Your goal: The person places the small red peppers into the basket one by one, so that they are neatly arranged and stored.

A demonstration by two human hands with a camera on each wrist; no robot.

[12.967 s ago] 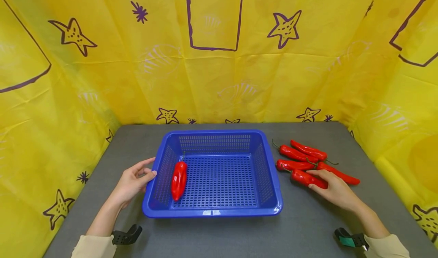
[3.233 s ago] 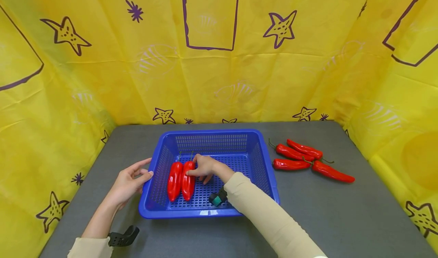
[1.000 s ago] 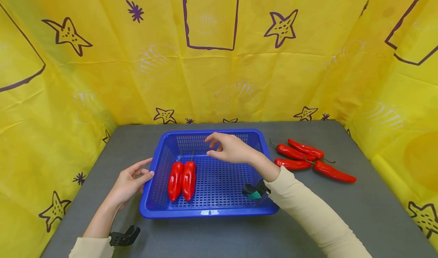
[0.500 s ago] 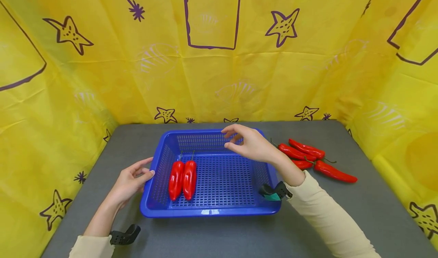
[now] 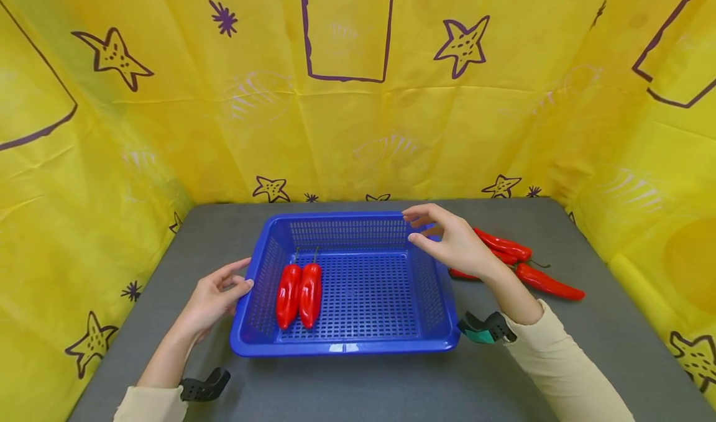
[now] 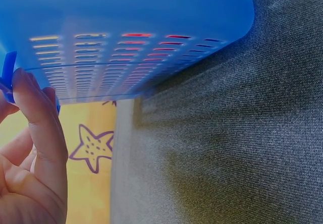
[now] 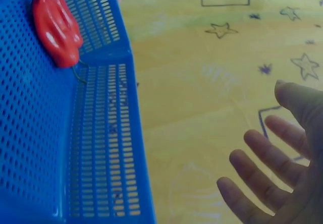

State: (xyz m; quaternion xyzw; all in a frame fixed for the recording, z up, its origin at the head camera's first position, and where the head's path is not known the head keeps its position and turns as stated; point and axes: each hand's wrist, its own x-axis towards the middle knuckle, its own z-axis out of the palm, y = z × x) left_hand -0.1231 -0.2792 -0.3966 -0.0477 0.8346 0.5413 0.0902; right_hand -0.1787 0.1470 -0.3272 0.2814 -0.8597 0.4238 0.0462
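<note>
Grey cloth-topped bench [image 5: 347,388], backed by yellow starfish-printed cloth [image 5: 347,130]. In from side edges: blue plastic basket [image 5: 347,348], left rim pinched in left hand [image 5: 217,293]; two long red peppers [image 5: 310,294] inside. Near basket's far-right corner: released, loose-fingered right hand [image 5: 454,242].

Moulded plastic basket [image 5: 391,347], smooth, with a soft sheen and small bright highlights along its near rim; the rim meets the left fingers [image 6: 43,115]. The pair of peppers [image 5: 311,294], rightward of those fingers, shows slick, glossy skin with sharp highlights; the further peppers [image 5: 550,283], partly behind the right fingers [image 7: 275,156], look similarly smooth and shiny. Below both sets of fingers, the desk [image 5: 358,388] has a matt, finely ribbed, cloth-like surface. Beyond the fingers, the backdrop [image 5: 347,120] is thin, creased cloth with a faint satin sheen. Nearer than the fingers, the sleeves [image 5: 570,369] are soft, matt cloth, and the wristbands [image 5: 206,386] look like dull plastic or rubber.
</note>
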